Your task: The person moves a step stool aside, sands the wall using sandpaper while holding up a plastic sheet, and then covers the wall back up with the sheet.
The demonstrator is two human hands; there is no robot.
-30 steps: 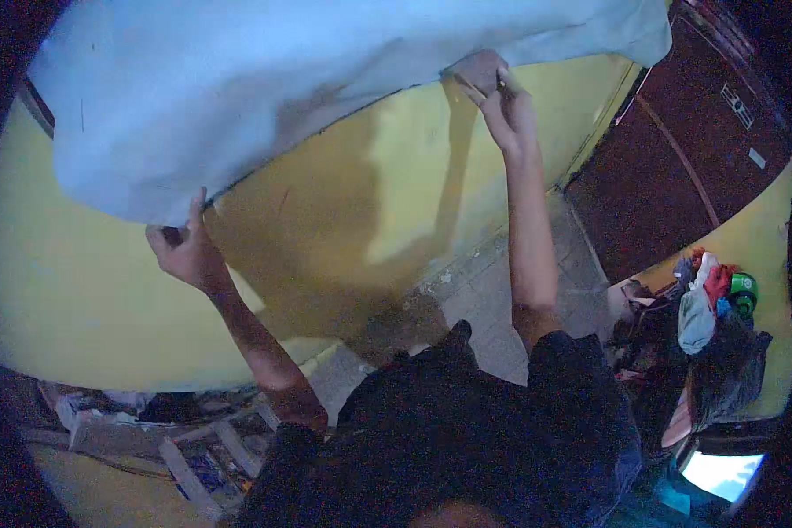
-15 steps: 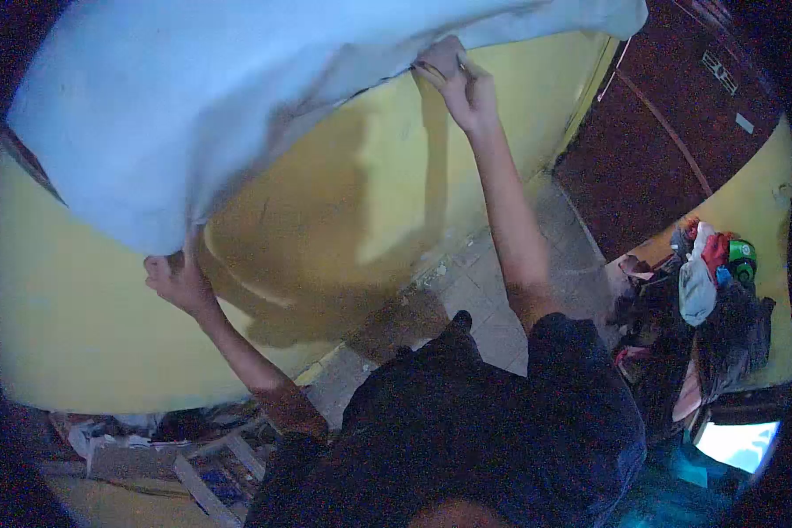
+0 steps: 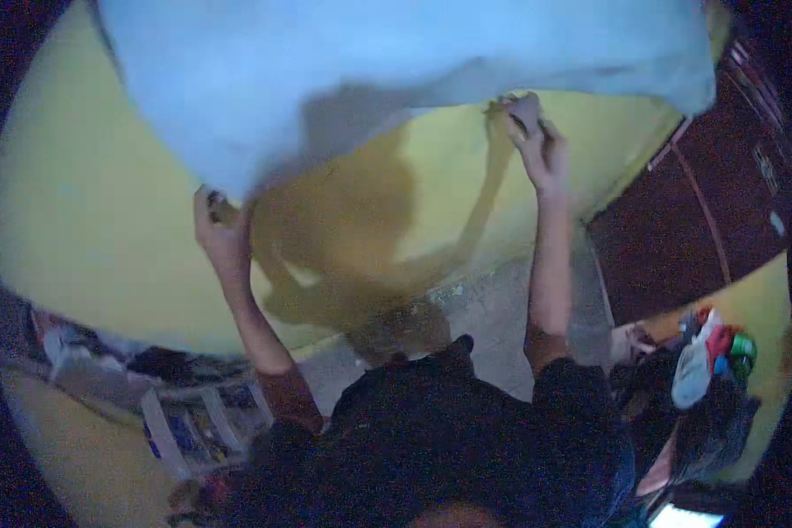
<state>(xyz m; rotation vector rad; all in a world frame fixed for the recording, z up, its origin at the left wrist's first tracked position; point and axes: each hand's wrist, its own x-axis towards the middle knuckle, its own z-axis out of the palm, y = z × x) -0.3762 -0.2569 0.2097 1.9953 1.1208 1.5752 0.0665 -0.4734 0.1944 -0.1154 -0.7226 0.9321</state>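
Observation:
A large pale cloth spreads across the top of the view, raised in front of a yellow wall. My left hand is closed at its lower left corner, where the fabric tapers into the fingers. Farther right, my right hand pinches the lower edge between thumb and fingers. Both arms are stretched up and forward. The cloth's right end droops past my right hand, and its upper part lies outside the view.
The yellow wall carries my shadow. At right is a dark red door, with a pile of clothes below it. A small ladder-like frame stands at lower left. Grey floor runs along the wall. A bright screen shows at bottom right.
The cloth and both hands have shifted right in view; my right hand appears lower and my left hand slightly higher. The cloth's right end now hangs lower. The surroundings have tilted with my head.

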